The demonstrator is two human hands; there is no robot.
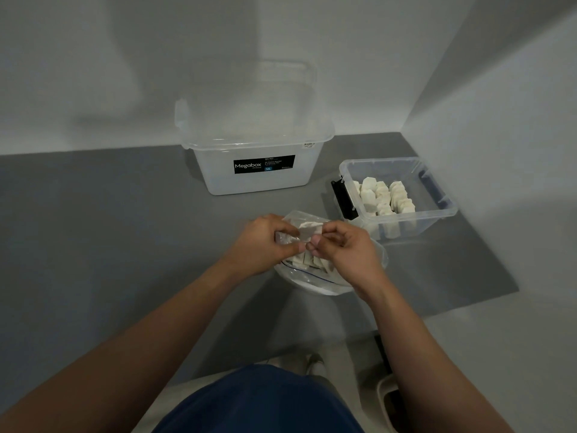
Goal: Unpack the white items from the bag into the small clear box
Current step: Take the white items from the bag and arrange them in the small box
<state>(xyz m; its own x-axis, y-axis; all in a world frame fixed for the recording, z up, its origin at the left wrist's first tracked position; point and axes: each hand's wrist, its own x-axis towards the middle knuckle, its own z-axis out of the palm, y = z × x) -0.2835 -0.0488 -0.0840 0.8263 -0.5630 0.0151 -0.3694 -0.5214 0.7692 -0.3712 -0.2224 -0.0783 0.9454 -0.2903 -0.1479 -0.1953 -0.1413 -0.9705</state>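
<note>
Head-down view of a grey tabletop [109, 229]. Left hand [265, 242] and right hand [346, 248] close together at centre, fingers curled, both pinching the crinkled upper part of a clear plastic bag [315, 284], one white piece [307, 228] caught inside the pinched plastic. White items [307, 260] packed in the lower part of the bag, just beneath the hands; bag resting on the tabletop near its front edge. Just right of the bag and a little farther back, small clear box [443, 210], open-topped, with rows of more such items standing side by side inside; black latch [343, 198] on its left end. Behind the hands, larger clear box [259, 179] with a black "Megabox" label, near the pale wall. Bare forearms and dark blue clothing in the foreground.
</note>
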